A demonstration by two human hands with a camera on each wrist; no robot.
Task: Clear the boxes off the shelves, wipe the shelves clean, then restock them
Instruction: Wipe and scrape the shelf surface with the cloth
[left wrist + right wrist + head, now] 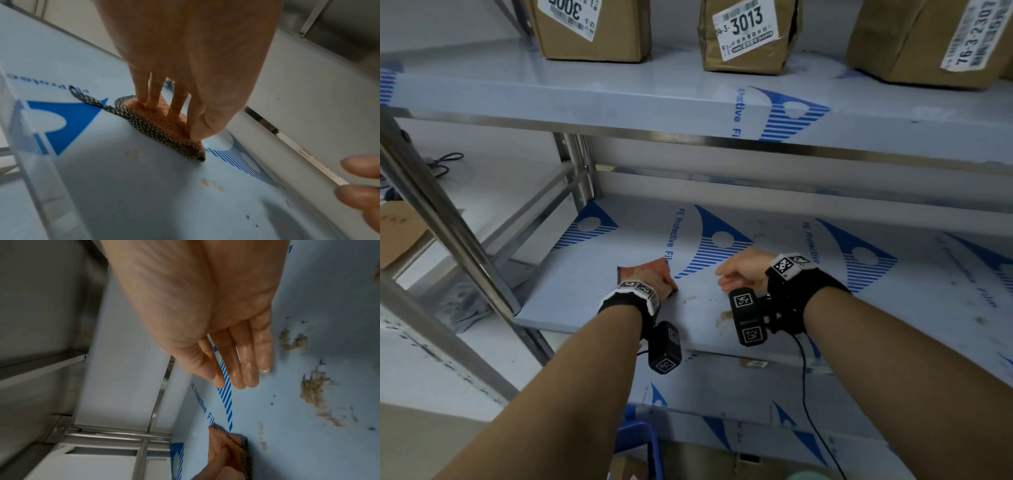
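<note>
Middle shelf (pixel 893 308) bare in front of you, wide room rightward. Three boxes (pixel 748 34) on upper shelf (pixel 585 92). Your left hand (pixel 654 279) flat, fingers straight, pressing orange cloth (pixel 650 265) near shelf's left edge. Right hand (pixel 743 270) relaxed, empty, beside brown smears (pixel 724 317).

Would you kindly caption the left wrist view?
Left hand presses orange woven cloth onto stained blue-printed white shelf.

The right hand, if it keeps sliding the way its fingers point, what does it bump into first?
Probably the orange woven cloth under the left hand. The right hand points left across the blue-printed shelf towards it, though depth is hard to judge.
</note>
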